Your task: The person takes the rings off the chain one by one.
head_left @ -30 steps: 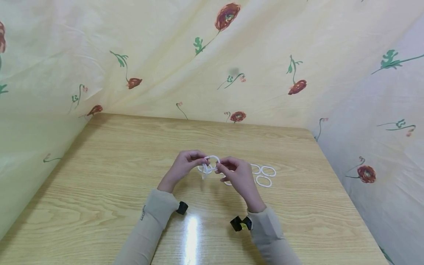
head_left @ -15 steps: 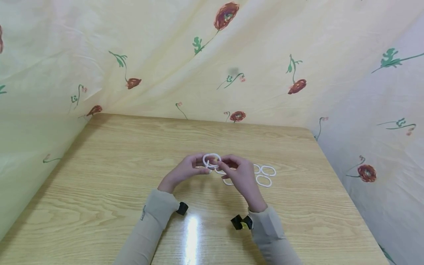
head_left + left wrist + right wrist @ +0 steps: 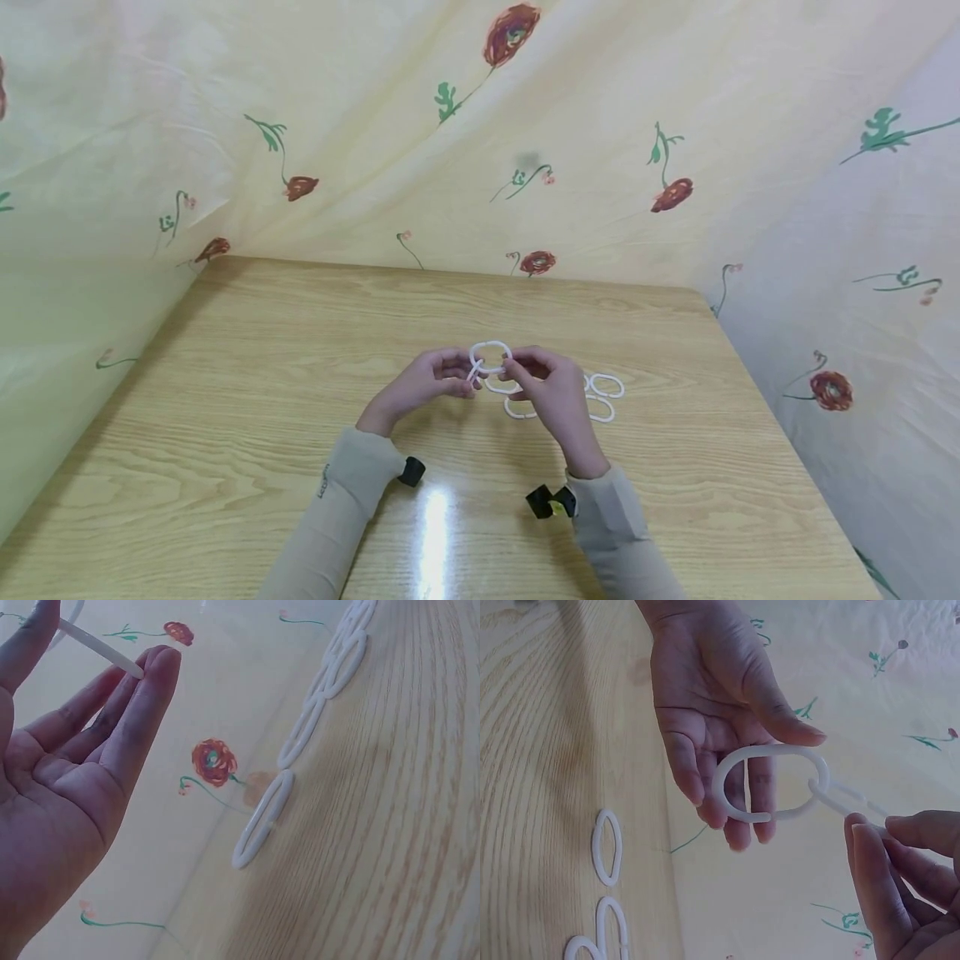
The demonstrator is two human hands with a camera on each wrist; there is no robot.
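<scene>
Two white oval chain links are hooked through each other between my hands. My right hand [image 3: 551,387] pinches the right end of one link [image 3: 491,342], which lies face up in the head view. The other link [image 3: 735,761], with a small slit in its side, hangs from it. My left hand [image 3: 435,383] holds this link between the thumb and the extended fingers; the left wrist view shows the link edge-on [image 3: 97,643] there. In the right wrist view, the left palm faces the camera, and my right fingers [image 3: 889,900] are at the lower right.
Several loose white links lie on the wood table [image 3: 300,333] behind and around my right hand, among them one link [image 3: 606,375] at the right and one [image 3: 517,416] nearer. A flower-patterned cloth [image 3: 360,167] hangs along the back and sides.
Both links have shifted slightly right and are drawn further apart at their joint. My right hand has moved a little right. My left fingers are spread wider than one second ago.
</scene>
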